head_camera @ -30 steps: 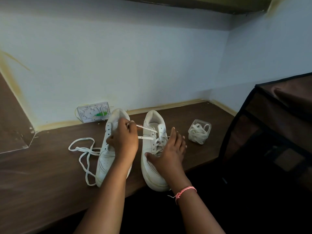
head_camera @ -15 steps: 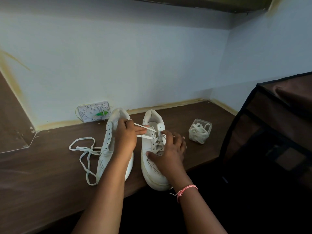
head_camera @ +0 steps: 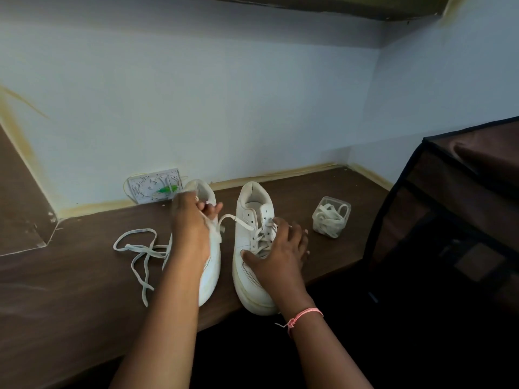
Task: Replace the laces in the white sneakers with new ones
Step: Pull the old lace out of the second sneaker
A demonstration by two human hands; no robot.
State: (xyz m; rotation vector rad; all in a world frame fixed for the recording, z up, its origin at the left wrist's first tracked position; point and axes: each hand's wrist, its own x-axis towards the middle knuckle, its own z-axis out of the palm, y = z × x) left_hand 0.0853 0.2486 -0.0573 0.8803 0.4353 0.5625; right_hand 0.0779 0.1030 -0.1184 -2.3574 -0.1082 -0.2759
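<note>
Two white sneakers stand side by side on the brown shelf (head_camera: pixel 70 290), toes toward me. My left hand (head_camera: pixel 191 228) hovers over the left sneaker (head_camera: pixel 210 273) and pinches the end of a white lace (head_camera: pixel 238 221) that runs across to the upper eyelets of the right sneaker (head_camera: pixel 248 237). My right hand (head_camera: pixel 278 256) rests on the right sneaker's laced front, fingers spread, pressing it down. A loose white lace (head_camera: pixel 140 254) lies in loops on the shelf left of the left sneaker.
A clear plastic tub (head_camera: pixel 331 216) holding bundled white laces stands right of the shoes. A white socket plate (head_camera: pixel 153 186) sits against the back wall. A dark fabric cabinet (head_camera: pixel 455 220) stands close on the right. The shelf's front edge runs just under the toes.
My left hand has drawn the lace end further left and up, away from the right sneaker. My right hand has spread flat again on that sneaker's front.
</note>
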